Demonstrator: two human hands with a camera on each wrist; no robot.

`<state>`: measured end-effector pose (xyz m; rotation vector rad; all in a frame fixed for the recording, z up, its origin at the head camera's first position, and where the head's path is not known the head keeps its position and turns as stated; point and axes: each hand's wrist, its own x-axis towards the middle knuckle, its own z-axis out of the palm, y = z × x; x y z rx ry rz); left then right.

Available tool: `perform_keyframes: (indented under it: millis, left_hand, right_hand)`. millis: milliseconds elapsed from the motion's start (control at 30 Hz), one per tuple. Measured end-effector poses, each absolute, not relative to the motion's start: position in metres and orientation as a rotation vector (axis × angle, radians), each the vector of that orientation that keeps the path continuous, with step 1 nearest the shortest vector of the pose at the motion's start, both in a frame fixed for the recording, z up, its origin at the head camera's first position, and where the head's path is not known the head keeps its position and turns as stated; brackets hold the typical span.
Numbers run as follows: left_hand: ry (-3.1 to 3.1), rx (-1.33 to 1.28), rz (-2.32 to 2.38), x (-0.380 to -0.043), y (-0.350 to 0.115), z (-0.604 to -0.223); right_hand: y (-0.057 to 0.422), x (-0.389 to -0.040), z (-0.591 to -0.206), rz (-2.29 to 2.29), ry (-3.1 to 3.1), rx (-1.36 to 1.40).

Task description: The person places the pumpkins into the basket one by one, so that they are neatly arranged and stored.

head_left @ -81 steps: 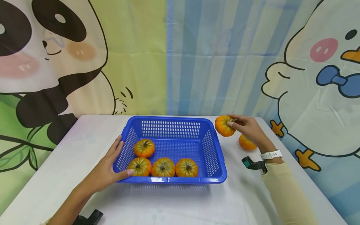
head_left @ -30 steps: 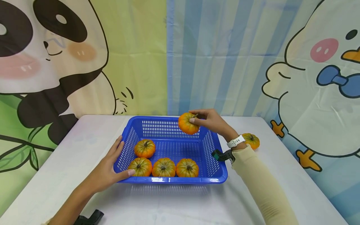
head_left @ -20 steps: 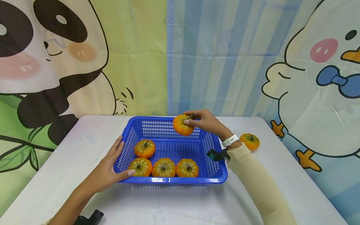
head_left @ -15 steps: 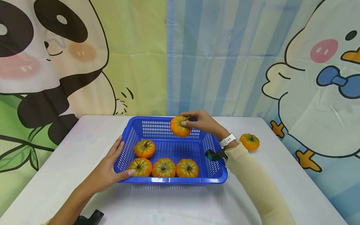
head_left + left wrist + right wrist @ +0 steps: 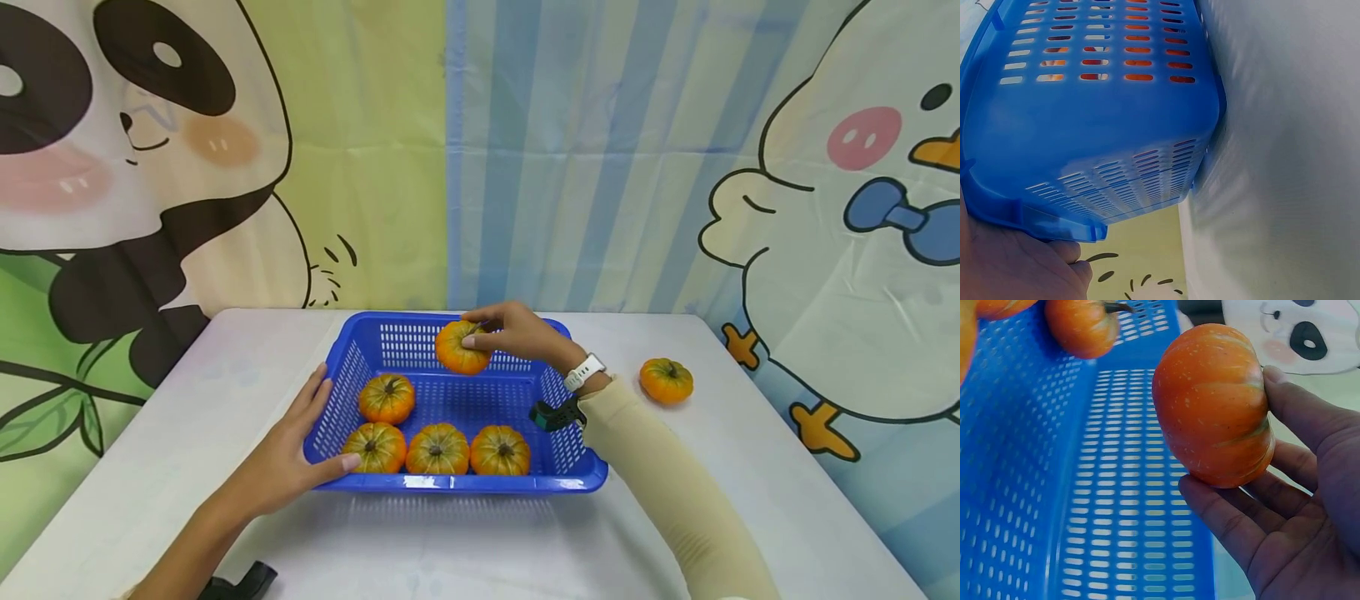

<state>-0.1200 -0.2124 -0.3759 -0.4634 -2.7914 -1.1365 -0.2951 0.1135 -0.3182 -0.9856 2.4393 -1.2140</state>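
In the head view my right hand (image 5: 519, 335) pinches a small orange pumpkin (image 5: 452, 350) between thumb and fingers, over the back part of a blue plastic basket (image 5: 457, 483). The right wrist view shows the pumpkin's ribbed orange side (image 5: 1210, 403) with the thumb on one side and fingertips below. Several more pumpkins lie in the basket: a row along the front wall, including one pumpkin (image 5: 500, 451) at its right end, and one pumpkin (image 5: 386, 398) behind its left end. My left hand (image 5: 281, 458) holds the basket's left front corner, thumb across the rim, fingers along the left side.
One more pumpkin (image 5: 666, 381) sits on the white table (image 5: 420, 550), to the right of the basket. Behind the table hang cloths printed with a panda and a white bird. A black strap device (image 5: 558, 414) and white watch (image 5: 585, 372) are on the right wrist.
My right hand has carried the pumpkin leftward from beyond the basket's right side to above its inside, and lately a little lower. The left hand and basket have stayed put.
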Motion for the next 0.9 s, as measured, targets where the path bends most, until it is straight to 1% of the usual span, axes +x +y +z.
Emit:
perform_keyframes:
  millis: [300,900]
  left_hand:
    - [-2.793,-0.459,-1.146,-0.12,-0.212,-0.375]
    - [-2.778,-0.475,-1.151,-0.121,-0.213,-0.376]
  right_hand:
    - [0.096,-0.293,-0.321,-1.09,2.424,-1.032]
    - [0.077,-0.292,-0.343,-0.893,2.375,-1.033]
